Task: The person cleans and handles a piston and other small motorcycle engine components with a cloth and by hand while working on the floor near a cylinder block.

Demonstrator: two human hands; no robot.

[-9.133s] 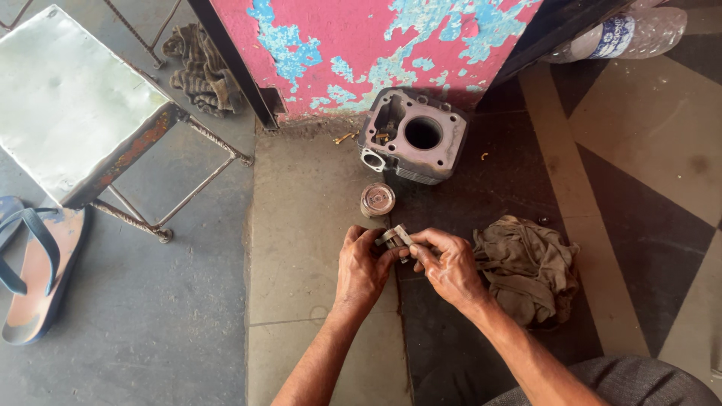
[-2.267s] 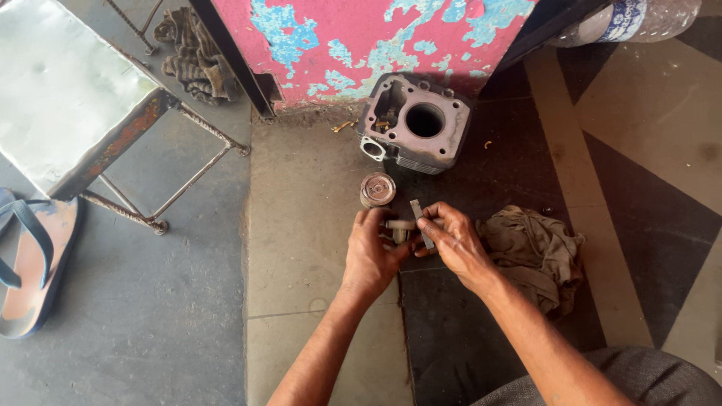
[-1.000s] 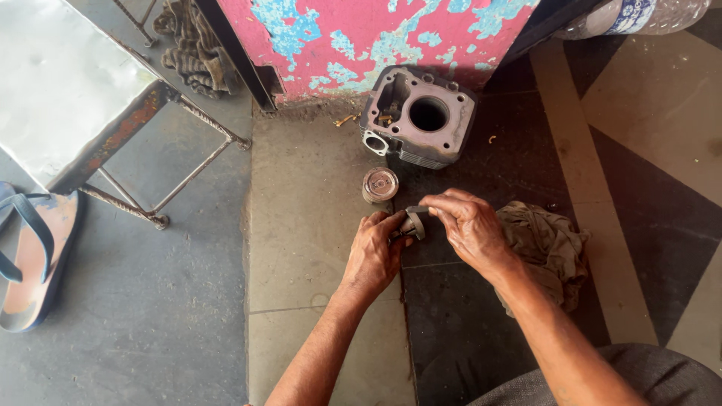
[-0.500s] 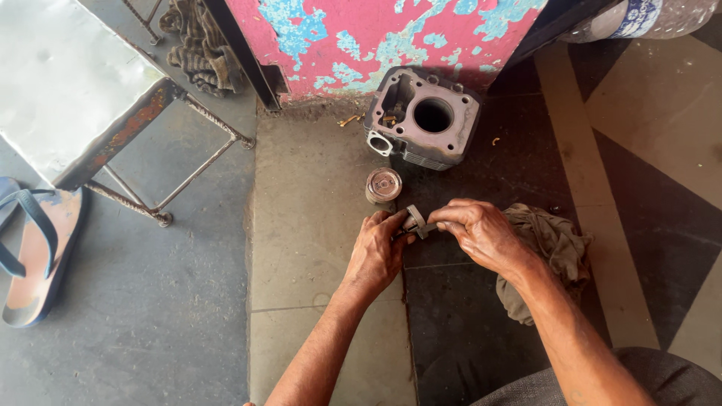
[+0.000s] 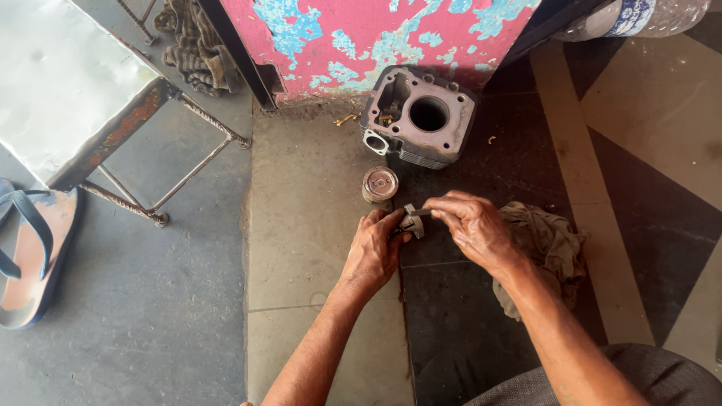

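Left hand (image 5: 374, 248) and right hand (image 5: 468, 222) both pinch small grey metal engine part (image 5: 411, 221) — grip clamped; keep it steady, near round grey piston (image 5: 378, 183).

A small grey metal engine part (image 5: 412, 220), dull and worn, sits tilted just above the floor, pinched between both hands' fingertips.

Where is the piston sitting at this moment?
In the head view the piston stands on the floor just beyond the left hand, between it and the cylinder block by the pink wall.
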